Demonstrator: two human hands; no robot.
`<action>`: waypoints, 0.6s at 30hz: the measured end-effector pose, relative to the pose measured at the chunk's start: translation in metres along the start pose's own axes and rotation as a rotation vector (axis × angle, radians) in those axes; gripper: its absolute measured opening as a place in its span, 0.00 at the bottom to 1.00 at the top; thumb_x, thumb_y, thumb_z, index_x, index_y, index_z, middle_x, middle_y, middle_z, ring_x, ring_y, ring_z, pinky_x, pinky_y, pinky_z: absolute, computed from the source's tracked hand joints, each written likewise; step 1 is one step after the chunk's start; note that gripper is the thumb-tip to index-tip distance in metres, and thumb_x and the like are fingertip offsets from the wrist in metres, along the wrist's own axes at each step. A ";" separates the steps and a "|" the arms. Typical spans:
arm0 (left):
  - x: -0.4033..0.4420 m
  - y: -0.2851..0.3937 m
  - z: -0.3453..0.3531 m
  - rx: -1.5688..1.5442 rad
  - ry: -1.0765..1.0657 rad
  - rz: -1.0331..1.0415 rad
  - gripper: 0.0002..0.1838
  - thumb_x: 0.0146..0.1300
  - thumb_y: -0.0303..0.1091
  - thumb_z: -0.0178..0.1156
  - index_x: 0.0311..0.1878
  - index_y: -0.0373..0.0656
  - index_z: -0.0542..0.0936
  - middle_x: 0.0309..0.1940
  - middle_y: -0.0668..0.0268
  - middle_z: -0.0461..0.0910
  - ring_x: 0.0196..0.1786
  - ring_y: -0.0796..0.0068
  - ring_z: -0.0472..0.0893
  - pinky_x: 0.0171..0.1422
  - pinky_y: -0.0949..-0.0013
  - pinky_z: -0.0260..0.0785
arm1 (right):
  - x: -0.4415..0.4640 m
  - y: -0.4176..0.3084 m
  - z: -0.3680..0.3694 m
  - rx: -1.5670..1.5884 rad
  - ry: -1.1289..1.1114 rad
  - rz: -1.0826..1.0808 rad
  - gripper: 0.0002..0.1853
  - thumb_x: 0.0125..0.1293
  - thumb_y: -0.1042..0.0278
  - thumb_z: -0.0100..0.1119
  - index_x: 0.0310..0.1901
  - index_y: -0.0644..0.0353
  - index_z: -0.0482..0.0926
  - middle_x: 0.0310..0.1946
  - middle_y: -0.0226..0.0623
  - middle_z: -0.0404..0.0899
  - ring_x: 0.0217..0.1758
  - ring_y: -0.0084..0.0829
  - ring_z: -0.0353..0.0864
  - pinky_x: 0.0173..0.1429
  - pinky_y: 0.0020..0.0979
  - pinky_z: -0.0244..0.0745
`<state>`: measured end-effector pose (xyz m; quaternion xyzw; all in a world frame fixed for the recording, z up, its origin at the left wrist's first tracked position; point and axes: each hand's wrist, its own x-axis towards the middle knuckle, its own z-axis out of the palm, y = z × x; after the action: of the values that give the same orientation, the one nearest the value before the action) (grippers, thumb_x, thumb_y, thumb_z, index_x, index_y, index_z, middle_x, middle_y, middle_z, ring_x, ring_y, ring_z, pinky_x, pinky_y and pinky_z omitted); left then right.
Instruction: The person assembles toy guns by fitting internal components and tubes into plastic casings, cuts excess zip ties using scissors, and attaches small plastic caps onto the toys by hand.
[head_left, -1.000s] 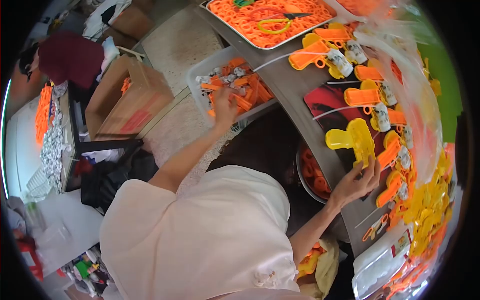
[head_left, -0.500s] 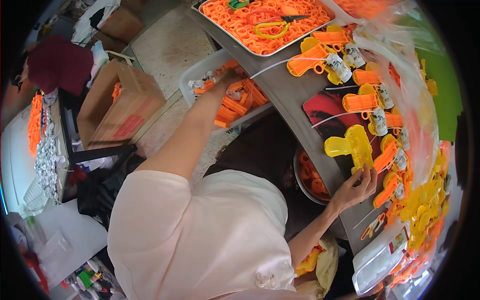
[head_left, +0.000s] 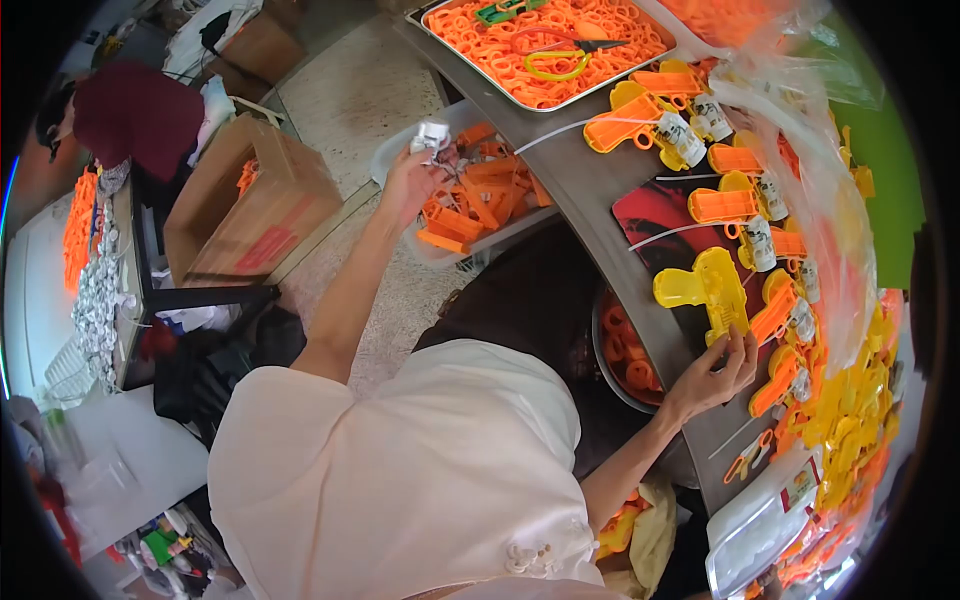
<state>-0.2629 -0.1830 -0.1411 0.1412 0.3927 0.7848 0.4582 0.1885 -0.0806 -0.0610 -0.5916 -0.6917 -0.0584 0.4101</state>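
My left hand (head_left: pixel 408 188) is raised over the near end of a pale plastic bin (head_left: pixel 395 150), its fingers closed on a small white-and-clear plastic piece (head_left: pixel 430 138). The bin holds orange plastic parts (head_left: pixel 490 190) with some clear and white pieces among them. On the table, my right hand (head_left: pixel 715 378) pinches the lower end of a yellow toy gun shell (head_left: pixel 708 288), whose hollow ribbed inside faces up. Beside it lie several yellow shells fitted with orange parts (head_left: pixel 722 205) and clear, printed cylinders (head_left: pixel 760 243).
A metal tray (head_left: pixel 560 104) of orange rings, with scissors (head_left: pixel 560 62) on top, stands at the table's far end. A bowl of orange parts (head_left: pixel 628 350) sits beside my lap. Yellow shells (head_left: pixel 850 420) pile up at right. An open cardboard box (head_left: pixel 255 215) stands on the floor.
My left hand has come up out of the bin, toward the upper left, with the small white-and-clear piece in it. My right hand stays on the yellow shell.
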 end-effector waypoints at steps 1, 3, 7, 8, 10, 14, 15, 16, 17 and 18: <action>0.003 0.001 -0.005 -0.134 -0.054 -0.021 0.23 0.71 0.27 0.56 0.66 0.31 0.66 0.58 0.54 0.76 0.62 0.62 0.78 0.72 0.56 0.71 | 0.002 -0.002 0.000 0.011 0.015 -0.023 0.10 0.68 0.77 0.62 0.50 0.61 0.85 0.54 0.42 0.80 0.60 0.42 0.76 0.62 0.42 0.73; 0.008 0.009 0.007 -0.045 -0.045 0.017 0.22 0.72 0.27 0.56 0.65 0.30 0.66 0.57 0.53 0.76 0.61 0.61 0.78 0.72 0.56 0.72 | 0.001 -0.007 -0.004 0.018 0.047 -0.053 0.11 0.67 0.78 0.62 0.50 0.61 0.85 0.54 0.42 0.80 0.59 0.42 0.77 0.61 0.42 0.73; 0.001 0.024 0.041 0.169 0.002 0.007 0.20 0.74 0.27 0.54 0.65 0.29 0.67 0.58 0.51 0.76 0.62 0.61 0.78 0.72 0.56 0.71 | -0.004 -0.037 -0.011 0.137 0.070 -0.057 0.13 0.64 0.82 0.62 0.49 0.62 0.85 0.55 0.44 0.79 0.58 0.43 0.77 0.60 0.42 0.74; -0.003 0.025 0.053 0.187 -0.024 0.018 0.20 0.75 0.27 0.54 0.65 0.29 0.67 0.58 0.50 0.76 0.62 0.60 0.78 0.73 0.56 0.71 | -0.009 -0.056 -0.013 0.225 0.022 0.005 0.14 0.62 0.84 0.62 0.49 0.62 0.84 0.53 0.45 0.80 0.60 0.43 0.77 0.59 0.42 0.75; -0.018 0.030 0.078 0.216 -0.070 0.046 0.20 0.75 0.27 0.54 0.66 0.29 0.67 0.59 0.50 0.76 0.62 0.60 0.78 0.73 0.56 0.70 | -0.017 -0.089 -0.012 0.371 -0.062 -0.160 0.15 0.57 0.82 0.66 0.47 0.60 0.84 0.48 0.42 0.81 0.57 0.45 0.78 0.62 0.44 0.70; -0.045 0.019 0.120 0.143 -0.255 0.076 0.21 0.74 0.27 0.55 0.66 0.29 0.67 0.60 0.51 0.76 0.63 0.59 0.78 0.72 0.58 0.69 | -0.029 -0.146 0.013 0.833 -0.462 -0.102 0.14 0.63 0.75 0.66 0.51 0.61 0.84 0.47 0.44 0.82 0.50 0.44 0.80 0.58 0.38 0.72; -0.056 0.014 0.132 0.170 -0.275 0.090 0.21 0.74 0.27 0.55 0.66 0.29 0.67 0.60 0.52 0.76 0.63 0.59 0.78 0.72 0.58 0.69 | -0.031 -0.159 0.019 0.957 -0.529 0.078 0.14 0.67 0.73 0.64 0.54 0.63 0.82 0.50 0.46 0.81 0.52 0.43 0.80 0.59 0.37 0.73; -0.067 0.009 0.145 0.197 -0.300 0.102 0.21 0.74 0.27 0.55 0.66 0.29 0.67 0.60 0.53 0.76 0.62 0.60 0.79 0.71 0.59 0.70 | -0.029 -0.166 0.023 1.067 -0.539 0.162 0.16 0.70 0.70 0.62 0.56 0.65 0.81 0.54 0.47 0.80 0.54 0.41 0.79 0.60 0.35 0.73; -0.073 0.003 0.156 0.218 -0.328 0.112 0.21 0.74 0.27 0.55 0.66 0.29 0.68 0.60 0.53 0.76 0.62 0.60 0.79 0.70 0.59 0.70 | -0.032 -0.167 0.037 1.189 -0.529 0.264 0.16 0.72 0.67 0.61 0.57 0.66 0.80 0.50 0.41 0.83 0.50 0.31 0.80 0.56 0.31 0.74; -0.072 -0.009 0.150 0.331 -0.330 0.098 0.24 0.69 0.25 0.61 0.66 0.33 0.71 0.58 0.57 0.78 0.63 0.61 0.77 0.68 0.61 0.70 | -0.025 -0.169 0.034 1.372 -0.592 0.465 0.15 0.73 0.66 0.60 0.56 0.66 0.81 0.48 0.37 0.83 0.49 0.27 0.80 0.55 0.28 0.74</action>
<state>-0.1312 -0.1672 -0.0403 0.3596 0.4283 0.6974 0.4482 0.0243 -0.1301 -0.0311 -0.3266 -0.5122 0.6296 0.4844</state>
